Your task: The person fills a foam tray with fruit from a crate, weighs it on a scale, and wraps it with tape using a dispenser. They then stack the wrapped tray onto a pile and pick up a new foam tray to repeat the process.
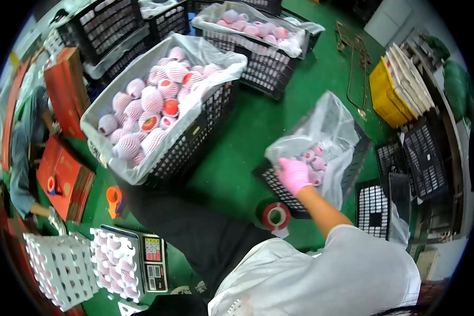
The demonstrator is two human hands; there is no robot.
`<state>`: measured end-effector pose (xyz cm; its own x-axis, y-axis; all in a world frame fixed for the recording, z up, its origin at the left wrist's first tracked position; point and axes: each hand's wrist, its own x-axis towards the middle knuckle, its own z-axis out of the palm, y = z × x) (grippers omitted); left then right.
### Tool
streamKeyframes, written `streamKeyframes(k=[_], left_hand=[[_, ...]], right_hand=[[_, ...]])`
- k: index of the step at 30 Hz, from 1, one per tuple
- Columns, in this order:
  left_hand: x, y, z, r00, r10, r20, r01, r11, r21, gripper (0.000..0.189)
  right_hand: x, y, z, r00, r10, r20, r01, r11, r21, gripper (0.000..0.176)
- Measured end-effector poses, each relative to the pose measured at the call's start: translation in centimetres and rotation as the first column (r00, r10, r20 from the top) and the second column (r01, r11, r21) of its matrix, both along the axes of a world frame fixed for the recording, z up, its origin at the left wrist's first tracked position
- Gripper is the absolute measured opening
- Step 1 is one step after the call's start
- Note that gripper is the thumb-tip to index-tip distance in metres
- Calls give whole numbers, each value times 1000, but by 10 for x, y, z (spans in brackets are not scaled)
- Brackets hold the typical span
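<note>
My right hand [294,176], in a pink glove, is at the near left side of a black plastic crate [279,190]. Its fingers look closed on the edge of the translucent plastic liner [334,124] draped inside; the fingertips are partly hidden. Low in that crate lie several round fruits in pink foam nets [316,160]. A larger black crate [195,134] stands to the left, its liner folded over the rim. Netted red fruits [152,100] fill it to near the top. My left hand is not in view.
A red tape roll [275,216] and orange tape dispenser [114,201] lie on the green floor [242,142]. A digital scale [154,263] carries a white basket [116,263] of netted fruit. Another person's gloved hand [57,221] is near red cartons [66,179]. A yellow crate [387,95] stands right.
</note>
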<state>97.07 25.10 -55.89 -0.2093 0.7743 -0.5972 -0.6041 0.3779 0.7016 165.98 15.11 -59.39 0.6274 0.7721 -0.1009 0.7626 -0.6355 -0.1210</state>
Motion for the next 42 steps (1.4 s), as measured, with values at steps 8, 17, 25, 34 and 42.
streamKeyframes(k=[8,17,25,34,42], left_hand=[[36,15,21,994,-80,-68,78,996,-44,45],[38,11,20,992,-58,-111,49,995,-85,45],[29,-8,20,994,-25,-104,15,996,-94,44],[-7,-53,14,994,102,-38,-103,994,-27,43],[-89,-170,9,938,342,55,-345,934,91,43]], right_hand=[[34,-2,-27,784,-96,-613,268,943,196,42],[186,-48,-132,924,-319,-211,206,881,-425,32],[151,-60,-165,950,-246,-191,204,956,-212,65],[55,-3,61,-340,307,-889,321,927,197,84],[-170,115,76,-942,-37,-333,-40,999,2,92]])
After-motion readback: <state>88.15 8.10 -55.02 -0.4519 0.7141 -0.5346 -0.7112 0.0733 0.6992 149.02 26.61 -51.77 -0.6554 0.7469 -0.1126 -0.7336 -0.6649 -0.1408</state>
